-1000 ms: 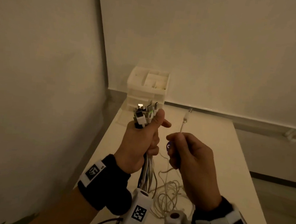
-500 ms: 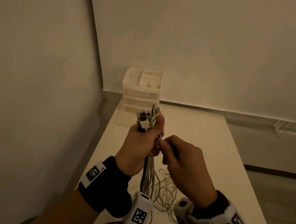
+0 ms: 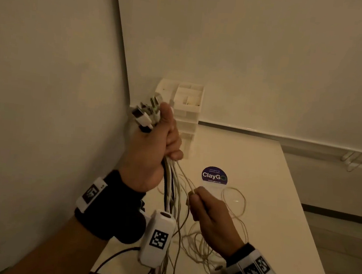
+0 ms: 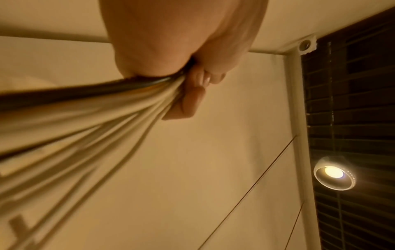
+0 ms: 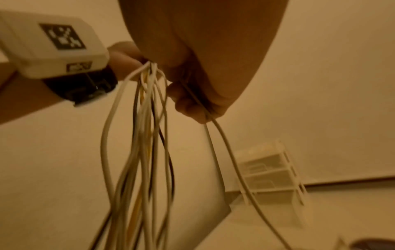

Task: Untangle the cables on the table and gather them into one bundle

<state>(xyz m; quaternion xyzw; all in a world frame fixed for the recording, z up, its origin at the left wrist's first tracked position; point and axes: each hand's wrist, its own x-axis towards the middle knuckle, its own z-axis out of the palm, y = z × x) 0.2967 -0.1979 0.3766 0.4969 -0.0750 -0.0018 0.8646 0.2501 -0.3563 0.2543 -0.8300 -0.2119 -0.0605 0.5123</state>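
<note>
My left hand [image 3: 152,147] is raised above the table's left edge and grips a bundle of cables [image 3: 173,189], mostly white with a black one. Their plugs [image 3: 146,113] stick up out of the fist. In the left wrist view the bundle of cables [image 4: 91,108] fans out below the curled fingers [image 4: 192,101]. Lower and to the right, my right hand [image 3: 207,215] pinches a thin white cable [image 3: 185,177] that runs up into the left fist. The rest of that thin cable lies in loose loops [image 3: 233,200] on the table. In the right wrist view the thin cable [image 5: 224,143] hangs from my fingers.
A white stack of small drawers [image 3: 185,110] stands at the table's far left corner against the wall. A round purple sticker [image 3: 214,175] lies on the white table [image 3: 268,213]. Walls close in on the left and the far side. The table's right edge drops to the floor.
My left hand rose and tilted left with the bundle. My right hand, which earlier held the thin cable's plug up beside it, has slid down along that cable, away from the left fist.
</note>
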